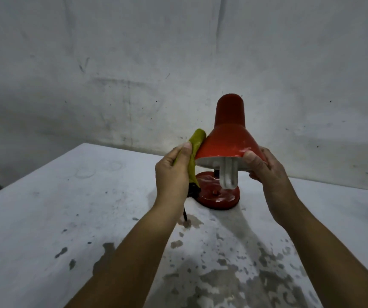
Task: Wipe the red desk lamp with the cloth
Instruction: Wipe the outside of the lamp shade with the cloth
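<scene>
A yellow-green cloth [193, 150] is pinched by the left hand [174, 172], the thumb lying along the near face of the fabric and the remaining fingers curled out of sight behind it. The cloth is pressed flat against the left outer wall of the shade [229, 138] of the red desk lamp [227, 152], its upper end rising just above the thumb tip and its lower end hanging down past the palm. The opposite rim of the shade is gripped by the right hand [265, 167]: the thumb is set on the red outer surface at the rim, while the other fingers are curled beneath the edge, where their exact placement cannot be told. Between the two hands the open mouth of the shade is turned toward the camera, and a white folded-tube bulb [229, 174] is seen projecting downward from it. Below the fingers the round red base [216, 198] is seated on a white table [67, 218], glossy highlights showing on its top. A black cord [186, 213] is seen beneath the left wrist, trailing from beside the base onto the tabletop. Nearer the forearms the table's paint is worn into grey patches. Beyond the lamp a scuffed white wall [134, 63] is seen.
</scene>
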